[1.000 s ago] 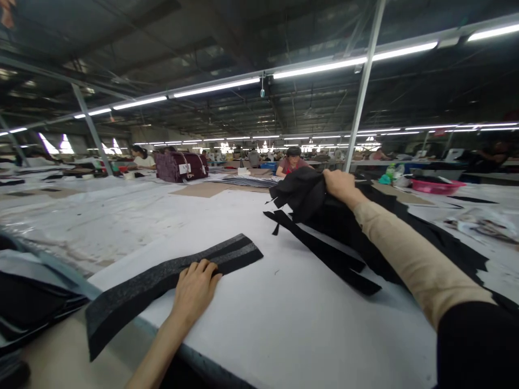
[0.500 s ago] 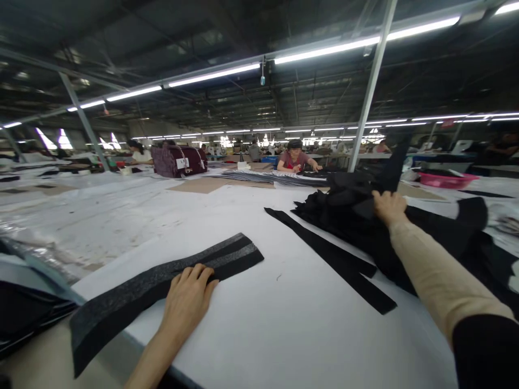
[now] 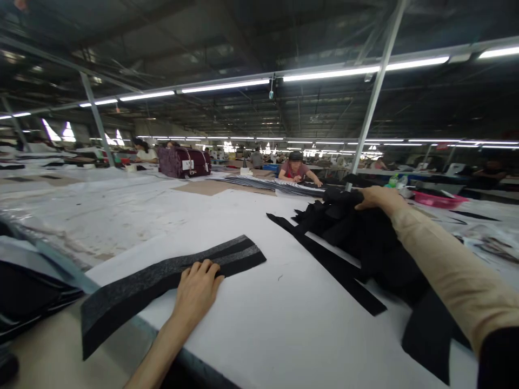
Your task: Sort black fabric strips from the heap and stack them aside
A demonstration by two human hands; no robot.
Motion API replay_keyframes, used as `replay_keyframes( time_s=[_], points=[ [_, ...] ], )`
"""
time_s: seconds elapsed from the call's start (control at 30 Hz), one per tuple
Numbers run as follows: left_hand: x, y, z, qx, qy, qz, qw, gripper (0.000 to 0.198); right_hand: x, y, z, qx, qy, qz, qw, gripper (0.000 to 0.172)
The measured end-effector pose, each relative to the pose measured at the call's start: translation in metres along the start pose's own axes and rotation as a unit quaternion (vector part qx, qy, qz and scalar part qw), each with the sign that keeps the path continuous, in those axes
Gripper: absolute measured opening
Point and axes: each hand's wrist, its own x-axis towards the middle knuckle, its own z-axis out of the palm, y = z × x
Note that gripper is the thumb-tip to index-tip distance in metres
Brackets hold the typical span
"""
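A white-covered tabletop [image 3: 284, 329] carries a heap of black fabric [image 3: 377, 254], sitting lower than a moment ago, its folds hard to make out (black on black); a grey-black felt strip [image 3: 170, 283] overhangs the near edge; the right hand [image 3: 379, 199] now lies across the heap, though whether its fingers grip I cannot tell; the left hand [image 3: 197, 294] rests on the strip, fingers slack and spread.

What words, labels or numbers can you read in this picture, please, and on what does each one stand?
None can be read. One white label shows on the maroon bag, but its print is too small and blurred to read.
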Motion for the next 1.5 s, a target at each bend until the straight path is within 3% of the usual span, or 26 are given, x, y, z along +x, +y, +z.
replay_keyframes(
  time_s=[0.1,0.17,0.27,0.37,0.47,0.57,0.73,0.83,1.0,1.1,1.2,1.3,1.4,1.5],
  points=[
    [-0.001,0.000,0.000,-0.007,0.006,0.002,1.000,0.024,-0.004,-0.027,-0.016,0.074,-0.071,-0.002,0.995,0.021],
    [-0.002,0.000,0.000,-0.009,0.009,0.005,1.000,0.023,-0.018,-0.055,-0.010,0.143,-0.143,-0.048,0.978,0.012],
    [-0.003,-0.001,-0.001,-0.012,0.017,0.005,1.000,0.022,-0.051,-0.100,0.020,0.228,-0.259,-0.133,0.929,0.014],
    [-0.005,-0.001,-0.003,-0.017,0.027,0.008,0.999,0.021,-0.080,-0.131,0.054,0.258,-0.313,-0.186,0.895,0.025],
    [-0.006,0.000,-0.005,-0.031,0.025,0.029,0.999,0.021,-0.090,-0.143,0.073,0.255,-0.295,-0.204,0.898,0.027],
    [-0.005,0.001,-0.007,-0.053,0.012,0.061,0.997,0.022,-0.092,-0.154,0.074,0.256,-0.252,-0.234,0.904,0.024],
    [-0.005,0.000,-0.007,-0.090,0.002,0.125,0.988,0.024,-0.125,-0.193,0.075,0.320,-0.208,-0.340,0.860,0.039],
    [-0.007,-0.002,-0.008,-0.116,0.008,0.135,0.984,0.025,-0.147,-0.212,0.082,0.352,-0.181,-0.345,0.851,0.043],
    [-0.008,-0.001,-0.009,-0.135,0.019,0.133,0.982,0.023,-0.153,-0.215,0.096,0.413,-0.177,-0.323,0.833,0.036],
    [-0.003,-0.003,-0.011,-0.228,0.015,0.122,0.966,0.020,-0.148,-0.210,0.102,0.443,-0.197,-0.296,0.823,0.035],
    [0.006,-0.013,-0.016,-0.391,0.094,0.003,0.916,0.025,-0.143,-0.206,0.106,0.475,-0.217,-0.251,0.815,0.036],
    [0.013,-0.019,-0.024,-0.417,0.182,-0.104,0.885,0.039,-0.141,-0.203,0.106,0.505,-0.242,-0.212,0.801,0.035],
    [0.018,-0.001,-0.028,-0.388,0.152,-0.084,0.905,0.031,-0.141,-0.201,0.101,0.530,-0.269,-0.182,0.783,0.034],
    [0.024,0.044,-0.021,-0.359,0.064,-0.006,0.931,0.023,-0.144,-0.203,0.092,0.554,-0.293,-0.156,0.764,0.033]
  ],
)
